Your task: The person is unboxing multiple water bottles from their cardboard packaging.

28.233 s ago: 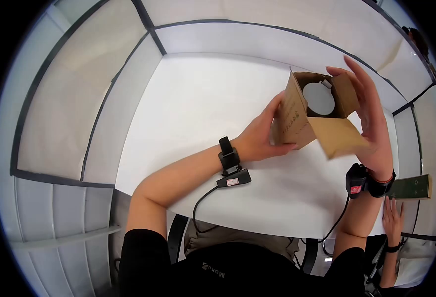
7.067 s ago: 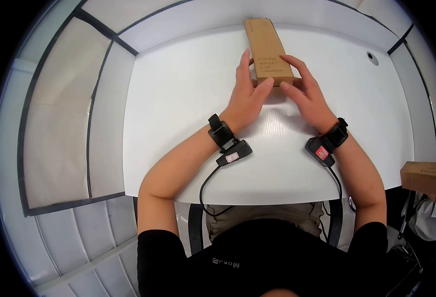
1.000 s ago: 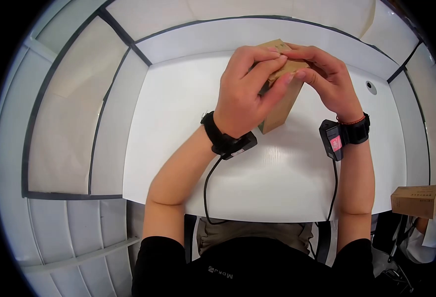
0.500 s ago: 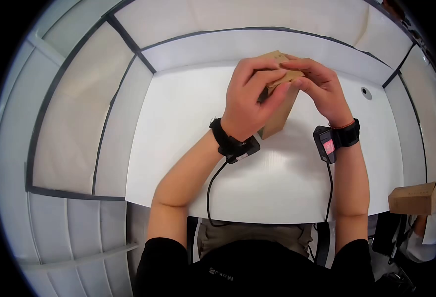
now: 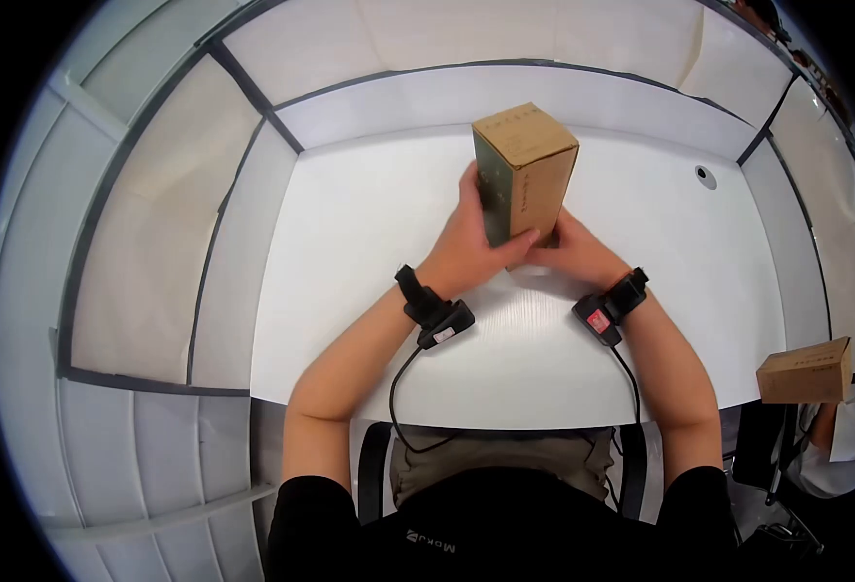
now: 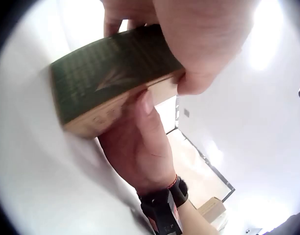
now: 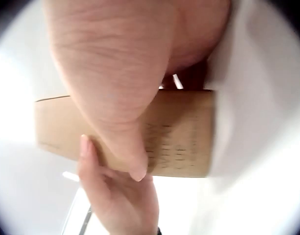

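2 hands, closed cardboard box gripped between, white table below

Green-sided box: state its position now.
In the head view, the green-sided box is right of centre, held between the left hand and right hand.

There's the white table, round hole near its far right corner, brown box off its near right!
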Available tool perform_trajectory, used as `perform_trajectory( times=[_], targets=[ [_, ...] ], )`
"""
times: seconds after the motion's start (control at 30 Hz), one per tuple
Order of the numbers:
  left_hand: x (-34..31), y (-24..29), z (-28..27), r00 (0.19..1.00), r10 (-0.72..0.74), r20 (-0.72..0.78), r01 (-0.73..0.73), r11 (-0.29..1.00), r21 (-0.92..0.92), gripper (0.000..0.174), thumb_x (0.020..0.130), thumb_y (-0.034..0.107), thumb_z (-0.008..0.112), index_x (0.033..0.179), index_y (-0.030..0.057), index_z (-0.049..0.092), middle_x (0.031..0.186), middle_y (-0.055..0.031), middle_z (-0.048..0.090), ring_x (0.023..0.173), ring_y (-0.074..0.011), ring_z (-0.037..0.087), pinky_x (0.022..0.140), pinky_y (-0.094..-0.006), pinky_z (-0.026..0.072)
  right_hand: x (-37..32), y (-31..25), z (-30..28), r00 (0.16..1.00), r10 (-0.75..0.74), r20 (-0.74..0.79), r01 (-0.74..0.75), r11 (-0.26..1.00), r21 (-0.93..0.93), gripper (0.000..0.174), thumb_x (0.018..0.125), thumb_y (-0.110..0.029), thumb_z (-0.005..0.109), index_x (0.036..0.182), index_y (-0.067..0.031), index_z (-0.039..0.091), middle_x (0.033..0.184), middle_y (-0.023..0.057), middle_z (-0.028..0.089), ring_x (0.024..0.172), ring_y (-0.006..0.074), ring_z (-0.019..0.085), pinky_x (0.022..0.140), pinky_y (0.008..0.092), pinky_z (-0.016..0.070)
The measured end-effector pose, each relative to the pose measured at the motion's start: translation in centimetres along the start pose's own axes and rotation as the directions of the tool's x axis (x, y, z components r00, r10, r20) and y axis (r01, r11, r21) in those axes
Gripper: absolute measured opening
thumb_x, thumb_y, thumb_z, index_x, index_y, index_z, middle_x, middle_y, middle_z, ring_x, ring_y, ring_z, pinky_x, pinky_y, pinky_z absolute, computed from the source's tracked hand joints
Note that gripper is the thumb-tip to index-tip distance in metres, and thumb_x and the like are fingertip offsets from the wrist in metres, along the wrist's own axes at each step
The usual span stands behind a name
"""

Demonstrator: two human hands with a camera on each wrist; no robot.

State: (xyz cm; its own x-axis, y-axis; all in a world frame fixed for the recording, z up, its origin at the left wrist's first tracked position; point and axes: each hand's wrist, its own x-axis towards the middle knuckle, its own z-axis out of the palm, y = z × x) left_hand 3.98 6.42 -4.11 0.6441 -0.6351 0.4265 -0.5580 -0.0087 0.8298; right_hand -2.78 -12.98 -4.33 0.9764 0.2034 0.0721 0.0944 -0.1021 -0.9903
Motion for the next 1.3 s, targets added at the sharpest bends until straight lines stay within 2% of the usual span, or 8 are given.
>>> perform_trajectory(
  times=[0.2, 0.27, 0.4, 0.5, 0.63, 0.73, 0.87, 1.3],
  targets=[
    [-1.1, -2.2, 1.2, 0.981, -0.156, 0.114, 0.175, 0.967, -0.184, 0.093, 0.088, 0.018, 0.075, 0.153, 0.0008, 0.012, 0.148, -0.0209, 0.041, 0.139, -0.0301, 0.043, 0.113, -0.0429, 0.0390, -0.3, 0.7, 1.2, 0.999, 0.004, -0.046, -0.010, 0.992, -0.129, 0.072, 0.083, -0.006, 0.077, 0.145, -0.0055, 0.041, 0.138, 0.0117, 0.057, 0.127, 0.0235, 0.056, 0.106, 0.0386, 0.0470],
    [-0.9, -2.7, 0.6, 0.942, -0.227, 0.247, 0.280, 0.937, -0.209, 0.091, 0.087, 0.019, 0.078, 0.153, 0.0009, 0.018, 0.148, -0.0195, 0.044, 0.137, -0.0282, 0.045, 0.112, -0.0416, 0.0399, -1.1, 0.1, 2.3, 0.995, -0.012, -0.100, 0.017, 0.999, 0.050, 0.076, 0.082, -0.004, 0.077, 0.147, -0.0048, 0.038, 0.138, 0.0122, 0.056, 0.127, 0.0240, 0.056, 0.106, 0.0386, 0.0473],
    [-0.7, -2.2, -0.8, 0.891, -0.301, 0.340, 0.379, 0.905, -0.194, 0.078, 0.085, 0.020, 0.080, 0.148, 0.0027, 0.038, 0.142, -0.0161, 0.053, 0.133, -0.0272, 0.051, 0.111, -0.0406, 0.0422, -0.7, 1.9, 1.6, 0.976, -0.162, -0.146, 0.112, 0.948, -0.299, 0.076, 0.079, -0.014, 0.083, 0.142, -0.0027, 0.042, 0.136, 0.0144, 0.058, 0.122, 0.0270, 0.059, 0.103, 0.0397, 0.0488],
    [-0.8, -0.4, -1.7, 0.865, -0.359, 0.351, 0.390, 0.920, -0.021, 0.062, 0.097, 0.027, 0.067, 0.147, 0.0013, 0.041, 0.142, -0.0147, 0.054, 0.134, -0.0256, 0.050, 0.113, -0.0395, 0.0399, -1.4, 0.8, 1.5, 0.976, 0.011, -0.219, -0.076, 0.954, -0.289, 0.076, 0.074, -0.022, 0.087, 0.136, -0.0013, 0.048, 0.130, 0.0146, 0.062, 0.118, 0.0257, 0.060, 0.101, 0.0394, 0.0485],
    [-1.2, -2.9, -1.2, 0.940, -0.244, 0.239, 0.311, 0.901, -0.303, 0.072, 0.108, 0.054, 0.022, 0.148, -0.0040, 0.039, 0.138, -0.0179, 0.056, 0.131, -0.0269, 0.051, 0.115, -0.0410, 0.0362, -2.3, 0.8, -0.1, 0.988, 0.038, -0.147, -0.049, 0.996, -0.073, 0.074, 0.076, -0.023, 0.085, 0.137, 0.0009, 0.050, 0.128, 0.0135, 0.063, 0.119, 0.0214, 0.059, 0.102, 0.0360, 0.0463],
    [-1.0, -3.7, -1.5, 0.937, -0.287, 0.201, 0.344, 0.862, -0.373, 0.073, 0.108, 0.055, 0.020, 0.140, -0.0065, 0.045, 0.128, -0.0189, 0.060, 0.117, -0.0256, 0.059, 0.108, -0.0402, 0.0438, -4.0, 1.0, -1.9, 0.985, 0.145, -0.096, -0.120, 0.967, 0.225, 0.074, 0.083, -0.027, 0.079, 0.143, 0.0032, 0.046, 0.133, 0.0127, 0.061, 0.121, 0.0205, 0.058, 0.105, 0.0351, 0.0443],
    [-1.1, -4.3, -1.7, 0.930, -0.309, 0.201, 0.364, 0.854, -0.371, 0.052, 0.109, 0.042, 0.037, 0.125, -0.0026, 0.058, 0.116, -0.0129, 0.065, 0.106, -0.0214, 0.063, 0.099, -0.0355, 0.0484, -6.8, 2.4, -3.6, 0.978, 0.191, -0.081, -0.122, 0.844, 0.523, 0.071, 0.091, -0.030, 0.071, 0.143, 0.0082, 0.043, 0.140, 0.0139, 0.056, 0.129, 0.0217, 0.053, 0.110, 0.0366, 0.0405],
    [-1.3, -5.3, -1.1, 0.933, -0.285, 0.218, 0.328, 0.924, -0.195, 0.024, 0.102, 0.017, 0.058, 0.117, -0.0007, 0.063, 0.110, -0.0064, 0.067, 0.104, -0.0151, 0.063, 0.095, -0.0306, 0.0495, -24.0, 1.7, -2.3, 0.683, -0.003, -0.730, -0.153, 0.977, -0.147, 0.046, 0.080, 0.007, 0.077, 0.122, 0.0022, 0.061, 0.115, 0.0096, 0.068, 0.104, 0.0177, 0.065, 0.090, 0.0322, 0.0524]
  ],
)
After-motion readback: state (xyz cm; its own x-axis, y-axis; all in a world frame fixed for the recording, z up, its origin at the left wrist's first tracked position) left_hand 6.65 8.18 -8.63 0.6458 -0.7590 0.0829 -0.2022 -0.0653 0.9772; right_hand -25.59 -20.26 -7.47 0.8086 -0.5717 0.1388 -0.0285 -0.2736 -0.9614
